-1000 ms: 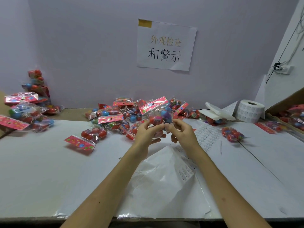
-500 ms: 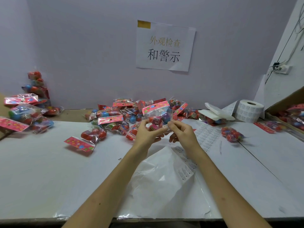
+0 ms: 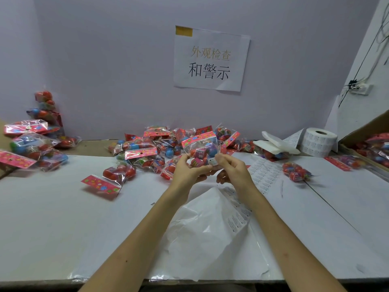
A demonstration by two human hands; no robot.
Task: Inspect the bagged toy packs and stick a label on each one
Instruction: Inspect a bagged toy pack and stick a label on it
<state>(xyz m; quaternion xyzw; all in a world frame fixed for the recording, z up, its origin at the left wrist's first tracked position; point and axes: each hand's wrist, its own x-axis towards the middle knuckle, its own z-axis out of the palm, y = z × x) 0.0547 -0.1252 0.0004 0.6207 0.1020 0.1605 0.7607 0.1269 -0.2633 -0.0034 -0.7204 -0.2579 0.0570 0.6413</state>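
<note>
I hold a clear toy pack point(image 3: 202, 147) with a pink header card upright above the table's middle. My left hand point(image 3: 188, 171) grips its lower left side. My right hand point(image 3: 232, 169) pinches a small white label point(image 3: 212, 161) against the pack's lower right front. A sheet of white labels point(image 3: 264, 172) lies on the table just right of my hands. A heap of toy packs point(image 3: 160, 148) lies behind my hands against the wall.
More packs are stacked at the far left point(image 3: 31, 144). One lone pack point(image 3: 295, 172) lies at the right. A roll of labels point(image 3: 319, 142) stands at the back right beside a cardboard box point(image 3: 366, 142) holding packs. Crumpled backing paper point(image 3: 210, 228) lies in front of me.
The pack has turned upright between my hands, its header card now on top. My right hand has brought the label onto its lower front.
</note>
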